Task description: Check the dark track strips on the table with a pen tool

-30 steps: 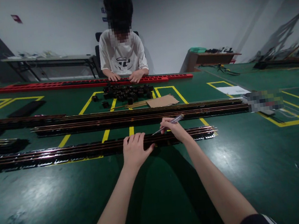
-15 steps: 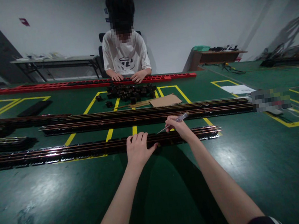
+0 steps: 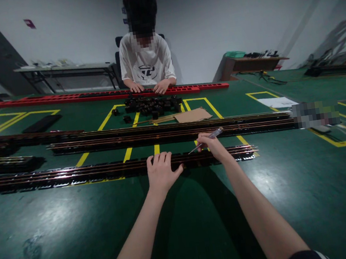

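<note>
A long black strip (image 3: 79,173) with several copper-coloured rods along it lies across the table before me. My left hand (image 3: 160,172) grips it from above, fingers over the far edge and thumb at the near edge. In my right hand (image 3: 209,143) is a slim screwdriver (image 3: 216,132) with a translucent handle, held like a pen. Its thin shaft slants down to the left, and the tip is over the strip, just right of my left thumb. Whether the tip touches is too small to tell.
A second rodded black strip (image 3: 113,142) lies just beyond. Farther off are small black blocks (image 3: 153,105), a cardboard piece (image 3: 193,115), white paper (image 3: 277,102) and a red rail (image 3: 212,86). Opposite sits a person (image 3: 147,64), both hands at the rail.
My right hand and the screwdriver have shifted a little to the right along the strip, away from my left hand. My left hand stays in place on the strip.
</note>
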